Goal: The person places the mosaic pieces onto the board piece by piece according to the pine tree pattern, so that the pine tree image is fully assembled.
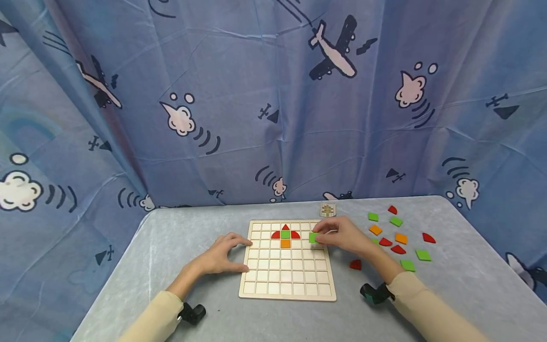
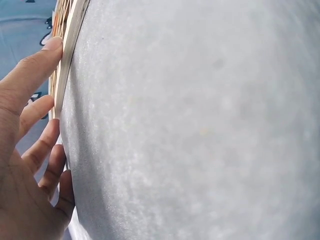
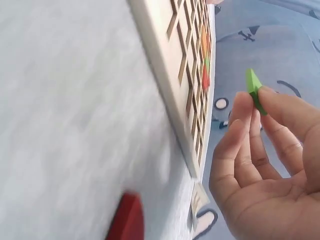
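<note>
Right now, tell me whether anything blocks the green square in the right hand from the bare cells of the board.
Nothing visible does: the right hand holds the green square above the board, and the cell between it and the nearest red piece is bare.

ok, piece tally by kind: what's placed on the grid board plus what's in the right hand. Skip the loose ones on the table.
Red triangle: 1
Red quarter-circles: 2
Orange square: 1
Green squares: 2 (one on the grid board, one in the right hand)
Total: 6
</note>
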A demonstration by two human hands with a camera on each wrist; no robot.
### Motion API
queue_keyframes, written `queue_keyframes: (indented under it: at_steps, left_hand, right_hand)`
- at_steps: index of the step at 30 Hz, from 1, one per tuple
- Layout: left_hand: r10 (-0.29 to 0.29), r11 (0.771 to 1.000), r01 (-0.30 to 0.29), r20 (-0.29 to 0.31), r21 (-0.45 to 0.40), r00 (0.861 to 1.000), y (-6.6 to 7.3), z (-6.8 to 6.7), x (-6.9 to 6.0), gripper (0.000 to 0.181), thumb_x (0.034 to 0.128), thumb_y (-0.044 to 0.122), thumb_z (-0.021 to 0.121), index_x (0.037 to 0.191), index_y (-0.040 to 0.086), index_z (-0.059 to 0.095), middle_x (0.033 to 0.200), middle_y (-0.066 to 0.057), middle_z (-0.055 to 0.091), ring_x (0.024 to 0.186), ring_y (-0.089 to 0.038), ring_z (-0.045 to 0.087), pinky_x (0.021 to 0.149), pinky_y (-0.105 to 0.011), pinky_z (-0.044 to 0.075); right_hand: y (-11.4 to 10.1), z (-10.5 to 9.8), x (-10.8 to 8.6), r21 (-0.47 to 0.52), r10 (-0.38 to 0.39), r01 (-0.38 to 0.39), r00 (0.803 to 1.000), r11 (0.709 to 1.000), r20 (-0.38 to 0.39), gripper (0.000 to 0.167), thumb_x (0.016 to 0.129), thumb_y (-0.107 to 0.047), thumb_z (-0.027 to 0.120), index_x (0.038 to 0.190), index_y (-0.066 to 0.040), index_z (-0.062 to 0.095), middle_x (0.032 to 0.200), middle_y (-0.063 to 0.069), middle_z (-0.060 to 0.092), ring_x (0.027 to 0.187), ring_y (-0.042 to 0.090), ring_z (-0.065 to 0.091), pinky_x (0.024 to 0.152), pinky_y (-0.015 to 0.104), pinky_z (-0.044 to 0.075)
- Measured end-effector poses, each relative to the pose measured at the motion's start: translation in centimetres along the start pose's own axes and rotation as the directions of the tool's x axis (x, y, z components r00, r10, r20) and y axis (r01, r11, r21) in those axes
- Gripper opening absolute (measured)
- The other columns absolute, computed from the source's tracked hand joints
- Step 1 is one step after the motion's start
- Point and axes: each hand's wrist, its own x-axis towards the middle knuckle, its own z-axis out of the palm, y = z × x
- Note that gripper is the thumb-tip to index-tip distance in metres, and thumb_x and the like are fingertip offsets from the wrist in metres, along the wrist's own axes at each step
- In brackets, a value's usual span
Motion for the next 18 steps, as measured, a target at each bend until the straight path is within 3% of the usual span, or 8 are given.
queue_keyframes:
  at_steps: [9,14,18]
  left_hand:
    - [-0.011,1.000,0.011,0.003,-0.002,1.000,-0.1,0.0,0.0,0.066,0.0803,0.042,0.087,0.137,0.018,0.063,0.139,-0.005,0.050,0.128,-0.033,0.041,0.103,-0.059,0.035]
    - [-0.017,1.000,0.017,0.002,0.003,1.000,-0.1,0.0,0.1,0.066,0.0799,0.042,0.088,0.137,0.019,0.063,0.140,-0.005,0.050,0.128,-0.033,0.041,0.103,-0.060,0.034]
    - [-0.015,1.000,0.015,0.002,0.004,1.000,0.0,0.0,0.1,0.066,0.0799,0.042,0.088,0.137,0.018,0.063,0.139,-0.005,0.050,0.128,-0.033,0.041,0.103,-0.060,0.034]
  right_hand:
    - [-1.2,2.0,2.0,0.011,-0.019,0.019,0.999,1.000,0.038,0.015,0.092,-0.006,0.076,0.105,0.001,0.073,0.095,0.013,0.069,0.083,0.031,0.063,0.069,0.042,0.052]
    - [-1.2,3.0,3.2,0.048,-0.055,0.053,0.998,0.997,0.038,0.017,0.091,-0.001,0.075,0.105,0.007,0.070,0.095,0.015,0.070,0.085,0.034,0.068,0.072,0.049,0.055]
    - [-1.1,3.8,3.9,0.054,-0.063,0.062,0.998,0.997,0.013,0.015,0.090,0.000,0.076,0.103,0.008,0.071,0.092,0.015,0.071,0.084,0.032,0.067,0.069,0.044,0.055]
